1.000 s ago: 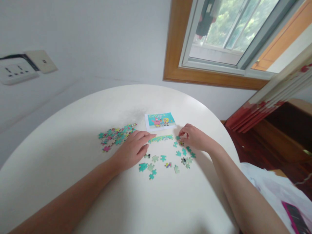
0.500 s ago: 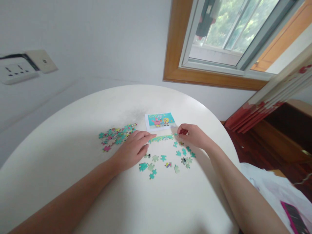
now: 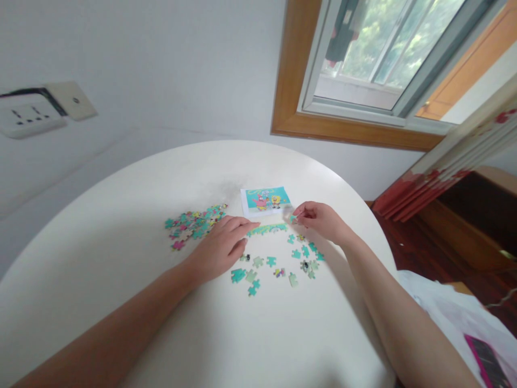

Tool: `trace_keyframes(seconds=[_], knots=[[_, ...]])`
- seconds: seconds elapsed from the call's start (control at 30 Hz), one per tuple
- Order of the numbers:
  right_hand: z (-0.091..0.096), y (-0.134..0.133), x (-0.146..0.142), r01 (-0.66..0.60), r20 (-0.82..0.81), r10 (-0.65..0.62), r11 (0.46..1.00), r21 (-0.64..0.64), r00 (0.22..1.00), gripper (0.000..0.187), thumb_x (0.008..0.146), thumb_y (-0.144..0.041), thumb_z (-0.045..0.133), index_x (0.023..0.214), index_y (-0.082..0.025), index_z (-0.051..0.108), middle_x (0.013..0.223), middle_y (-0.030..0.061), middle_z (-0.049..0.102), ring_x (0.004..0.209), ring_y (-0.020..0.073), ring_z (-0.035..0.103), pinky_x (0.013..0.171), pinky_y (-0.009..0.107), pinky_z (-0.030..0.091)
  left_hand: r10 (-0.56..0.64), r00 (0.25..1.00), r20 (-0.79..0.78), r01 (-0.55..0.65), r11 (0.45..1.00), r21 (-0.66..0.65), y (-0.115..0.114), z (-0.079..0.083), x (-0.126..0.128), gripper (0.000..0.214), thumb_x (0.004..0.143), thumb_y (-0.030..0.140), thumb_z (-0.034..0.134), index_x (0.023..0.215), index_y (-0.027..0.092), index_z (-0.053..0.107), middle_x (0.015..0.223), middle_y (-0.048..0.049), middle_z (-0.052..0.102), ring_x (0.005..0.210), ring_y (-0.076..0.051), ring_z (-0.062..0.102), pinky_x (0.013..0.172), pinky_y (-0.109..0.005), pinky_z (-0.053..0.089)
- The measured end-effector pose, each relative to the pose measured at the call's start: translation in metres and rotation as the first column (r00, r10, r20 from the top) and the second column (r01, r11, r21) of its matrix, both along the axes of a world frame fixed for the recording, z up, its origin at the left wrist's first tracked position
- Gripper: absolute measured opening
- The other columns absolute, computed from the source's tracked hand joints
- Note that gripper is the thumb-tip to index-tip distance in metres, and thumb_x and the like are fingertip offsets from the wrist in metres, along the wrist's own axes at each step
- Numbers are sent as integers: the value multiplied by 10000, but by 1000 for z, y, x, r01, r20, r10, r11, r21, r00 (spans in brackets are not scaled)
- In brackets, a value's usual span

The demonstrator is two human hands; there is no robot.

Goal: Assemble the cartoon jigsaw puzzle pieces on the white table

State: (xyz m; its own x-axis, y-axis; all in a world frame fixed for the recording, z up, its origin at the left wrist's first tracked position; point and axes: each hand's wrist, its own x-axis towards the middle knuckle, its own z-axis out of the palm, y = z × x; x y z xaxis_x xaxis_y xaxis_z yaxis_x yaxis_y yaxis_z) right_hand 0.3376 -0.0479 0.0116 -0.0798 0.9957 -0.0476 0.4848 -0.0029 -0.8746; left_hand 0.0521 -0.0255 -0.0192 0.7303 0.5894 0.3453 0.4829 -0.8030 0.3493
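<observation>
My left hand (image 3: 222,245) lies flat on the round white table (image 3: 121,226), fingers stretched out, with the fingertips touching the left end of a short joined strip of green puzzle pieces (image 3: 267,229). My right hand (image 3: 321,220) is pinched on a small teal puzzle piece (image 3: 293,218) at the right end of that strip. A picture card (image 3: 265,200) with cartoon figures lies just beyond the strip. Several loose teal pieces (image 3: 278,264) are scattered in front of the strip, between my hands.
A heap of several teal and pink pieces (image 3: 191,225) lies to the left of my left hand. A wall socket (image 3: 30,116) is at the far left, a wood-framed window (image 3: 363,70) behind the table, and a red-patterned curtain (image 3: 444,161) at the right.
My right hand has lifted off the loose pieces and moved up and left to the right end of the strip, pinching a piece. My left hand stayed put.
</observation>
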Motion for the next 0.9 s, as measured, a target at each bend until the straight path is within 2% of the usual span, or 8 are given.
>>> trace_keyframes(seconds=[0.27,0.53,0.7,0.8,0.9], knots=[[0,2,-3,-1,197,-2,1000,18,980,158,782,-230,578,834,-170,716,769,18,714,718,150,633,685,250,471,-1,1000,-17,1,1000,-8,0,2,1,483,903,146,390,1370,230,479,1197,-83,561,1111,-249,473,991,-412,372],[-4,2,-11,1,310,-23,998,69,951,171,811,-237,574,842,-181,732,763,11,715,686,144,628,637,227,453,-8,1000,-6,8,1000,-5,1,-1,0,462,895,139,398,1335,221,509,1196,-85,559,1113,-249,469,987,-401,371],[-5,2,-13,-8,432,-41,994,112,901,168,805,-225,589,882,-185,733,721,10,674,638,132,572,599,232,408,-6,1000,-6,5,1000,-7,1,-1,0,447,898,134,388,1320,208,516,1200,-88,554,1122,-244,462,995,-404,365],[-2,1,-11,-10,468,-60,989,145,882,190,802,-240,609,938,-181,726,706,8,648,618,124,540,593,234,391,-8,1000,-4,8,1000,-10,1,-1,0,449,899,134,388,1324,211,510,1212,-85,551,1134,-244,459,1002,-403,363],[5,-1,-8,-40,491,-62,980,195,869,177,828,-227,574,905,-191,729,762,21,658,647,124,537,632,240,400,-3,1000,-1,3,1000,-14,0,-1,0,444,900,145,393,1319,217,518,1208,-83,557,1127,-248,469,996,-402,369]])
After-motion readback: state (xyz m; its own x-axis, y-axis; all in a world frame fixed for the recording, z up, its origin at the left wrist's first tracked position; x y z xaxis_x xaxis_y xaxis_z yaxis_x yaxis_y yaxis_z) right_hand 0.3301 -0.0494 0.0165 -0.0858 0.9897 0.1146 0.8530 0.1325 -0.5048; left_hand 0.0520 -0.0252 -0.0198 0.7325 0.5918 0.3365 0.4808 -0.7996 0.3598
